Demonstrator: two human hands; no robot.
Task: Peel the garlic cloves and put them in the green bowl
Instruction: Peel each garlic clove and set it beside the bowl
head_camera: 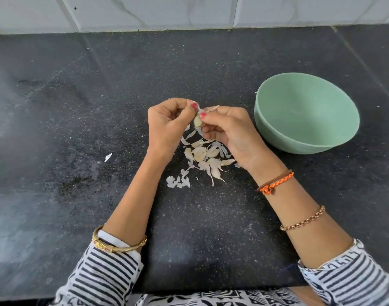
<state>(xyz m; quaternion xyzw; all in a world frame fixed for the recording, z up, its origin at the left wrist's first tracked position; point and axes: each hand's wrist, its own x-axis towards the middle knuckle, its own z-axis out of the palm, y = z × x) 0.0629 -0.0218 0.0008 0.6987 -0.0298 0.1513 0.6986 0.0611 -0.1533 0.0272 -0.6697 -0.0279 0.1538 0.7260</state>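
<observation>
Left hand (167,124) and right hand (229,131) both pinching 1 garlic clove (197,121) above the counter (79,107), unpeeled cloves (208,160) and skins beneath, green bowl (306,115) at right.

Black speckled countertop (79,129) fills most of frame, dusty grey smears at left and lower left. White marble-look wall tiles (167,12) along top edge, grout lines slanting. Gold bangle (119,245) at lower left, above striped black-and-white sleeve (105,277). Orange braided thread (275,183) with thin brown band right of centre; copper chain bracelet (304,219) below it, lower right. Second striped sleeve (348,277) in bottom right corner. Patterned black-and-white cloth (211,299) along bottom edge, centre.
</observation>
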